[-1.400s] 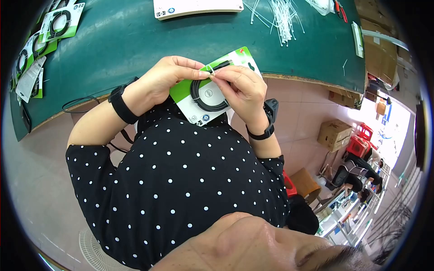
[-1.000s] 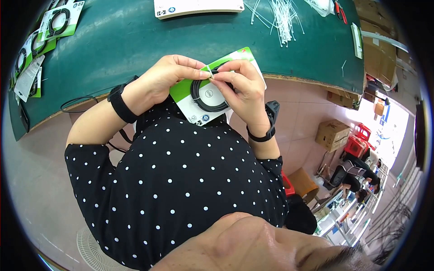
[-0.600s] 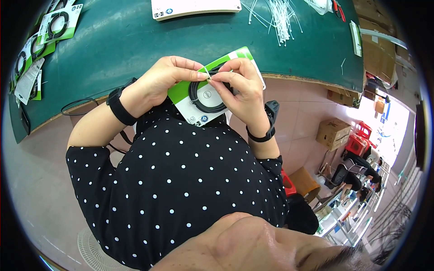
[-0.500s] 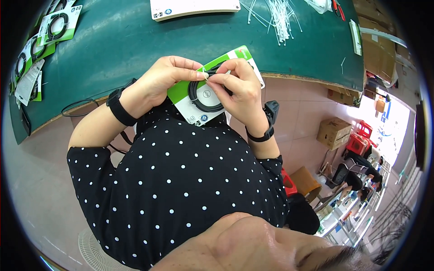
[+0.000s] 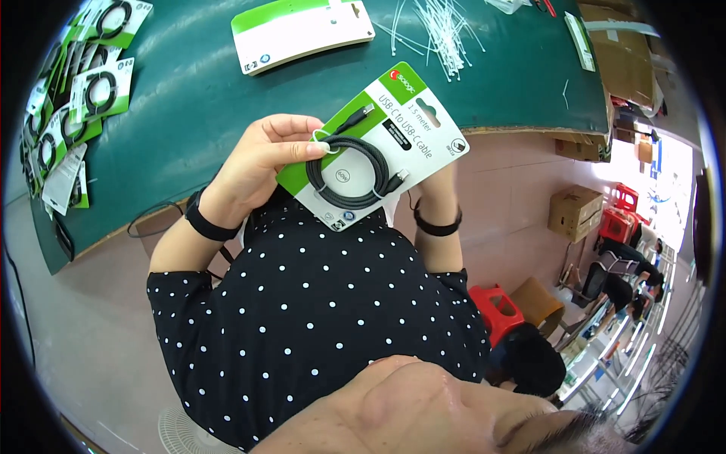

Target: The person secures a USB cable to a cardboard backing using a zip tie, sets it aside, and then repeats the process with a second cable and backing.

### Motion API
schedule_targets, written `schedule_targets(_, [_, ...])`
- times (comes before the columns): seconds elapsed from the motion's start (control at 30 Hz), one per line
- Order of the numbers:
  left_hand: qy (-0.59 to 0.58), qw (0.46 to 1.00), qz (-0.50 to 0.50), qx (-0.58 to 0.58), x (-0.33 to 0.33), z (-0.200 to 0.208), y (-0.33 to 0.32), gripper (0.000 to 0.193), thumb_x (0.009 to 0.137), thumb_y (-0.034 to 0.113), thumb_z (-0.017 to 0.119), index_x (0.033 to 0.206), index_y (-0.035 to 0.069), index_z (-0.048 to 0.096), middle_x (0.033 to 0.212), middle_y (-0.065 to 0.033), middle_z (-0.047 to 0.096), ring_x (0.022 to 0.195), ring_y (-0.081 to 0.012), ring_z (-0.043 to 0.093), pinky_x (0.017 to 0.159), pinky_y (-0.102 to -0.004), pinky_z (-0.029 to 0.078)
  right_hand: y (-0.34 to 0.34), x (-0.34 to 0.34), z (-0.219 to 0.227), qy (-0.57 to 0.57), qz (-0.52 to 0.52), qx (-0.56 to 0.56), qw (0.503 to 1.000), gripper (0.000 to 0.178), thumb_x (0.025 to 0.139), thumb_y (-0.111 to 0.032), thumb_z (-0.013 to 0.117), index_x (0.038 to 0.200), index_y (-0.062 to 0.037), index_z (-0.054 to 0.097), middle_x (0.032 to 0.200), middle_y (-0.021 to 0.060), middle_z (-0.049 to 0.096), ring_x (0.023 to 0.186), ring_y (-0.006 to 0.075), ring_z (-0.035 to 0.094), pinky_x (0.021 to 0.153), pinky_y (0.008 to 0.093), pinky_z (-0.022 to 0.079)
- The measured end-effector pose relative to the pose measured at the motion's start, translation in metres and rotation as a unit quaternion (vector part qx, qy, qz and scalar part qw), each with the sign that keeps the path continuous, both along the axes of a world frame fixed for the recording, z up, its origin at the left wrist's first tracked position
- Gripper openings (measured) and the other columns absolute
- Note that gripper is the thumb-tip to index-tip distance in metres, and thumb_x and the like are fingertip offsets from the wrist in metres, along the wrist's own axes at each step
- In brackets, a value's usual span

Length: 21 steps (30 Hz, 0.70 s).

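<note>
The left hand (image 5: 265, 159) grips the left edge of a flat green-and-white backing card (image 5: 445, 138), its thumb pressed on the front beside a thin white plastic tie loop (image 5: 321, 132) and its other fingers at or behind the edge. The right hand (image 5: 440, 181) is mostly hidden behind the card's right side, so I cannot tell whether it is closed on anything. The card is tilted, its printed front showing, in front of the person's body at the near edge of a dark green tabletop (image 5: 189, 94). On the card lies a round coil of black cable (image 5: 352, 202) (both of its connector ends are visible, one near the thumb, the other at the coil's right side).

Beyond the hands, a stack of green-and-white cards (image 5: 302, 47) rests on the tabletop, with a loose heap of slender white plastic ties (image 5: 446, 41) just to its right. At the far left, green-and-white cards with black coiled cables (image 5: 100, 92) overlap in a pile. A black wristband (image 5: 208, 221) circles the left wrist, and a second black band (image 5: 439, 224) the right.
</note>
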<state>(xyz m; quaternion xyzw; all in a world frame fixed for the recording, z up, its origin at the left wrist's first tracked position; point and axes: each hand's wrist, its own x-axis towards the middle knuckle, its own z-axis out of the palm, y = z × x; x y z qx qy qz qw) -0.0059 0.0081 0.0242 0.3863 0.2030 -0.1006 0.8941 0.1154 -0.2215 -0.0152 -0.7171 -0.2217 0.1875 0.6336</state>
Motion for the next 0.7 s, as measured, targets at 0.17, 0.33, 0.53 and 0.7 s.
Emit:
schedule_targets(0.17, [0.016, 0.999, -0.014, -0.037, 0.005, -0.006, -0.004, 0.025, 0.081, -0.002, 0.071, 0.105, 0.0, 0.066, 0.098, -0.0089, 0.07, 0.089, -0.0141, 0.067, 0.084, -0.0266, 0.053, 0.008, -0.008, -0.05, 0.006, 0.141, 0.086, 0.986, 0.043, 0.091, -0.019, 0.061, 0.13, -0.0036, 0.052, 0.125, 0.0114, 0.06, 0.109, 0.0218, 0.061, 0.088, 0.0332, 0.051])
schedule_targets(0.33, [0.019, 0.999, -0.011, -0.046, 0.005, -0.009, -0.001, 0.026, 0.081, -0.002, 0.071, 0.106, 0.0, 0.066, 0.099, -0.0091, 0.07, 0.09, -0.0141, 0.067, 0.084, -0.0266, 0.052, 0.011, -0.003, -0.05, 0.074, 0.166, 0.112, 0.977, 0.048, 0.09, -0.021, 0.061, 0.134, -0.0067, 0.05, 0.13, 0.0114, 0.057, 0.116, 0.025, 0.057, 0.095, 0.0383, 0.047])
schedule_targets(0.53, [0.004, 0.999, -0.007, -0.052, 0.004, -0.003, 0.003, 0.026, 0.081, -0.002, 0.071, 0.106, 0.0, 0.066, 0.099, -0.0096, 0.07, 0.09, -0.0146, 0.067, 0.085, -0.0271, 0.053, 0.013, -0.001, -0.043, 0.057, 0.131, 0.058, 0.988, 0.048, 0.084, -0.016, 0.07, 0.13, -0.0104, 0.057, 0.127, 0.0073, 0.061, 0.116, 0.024, 0.057, 0.097, 0.0402, 0.045])
schedule_targets(0.7, [-0.016, 0.999, 0.007, -0.049, 0.004, 0.008, 0.008, 0.026, 0.08, -0.003, 0.072, 0.105, 0.0, 0.065, 0.099, -0.0096, 0.07, 0.089, -0.0148, 0.067, 0.084, -0.0268, 0.053, 0.01, 0.015, -0.029, -0.12, 0.23, -0.044, 0.965, 0.054, 0.1, -0.035, 0.045, 0.141, 0.0005, 0.037, 0.136, 0.0186, 0.051, 0.118, 0.0265, 0.058, 0.093, 0.037, 0.052])
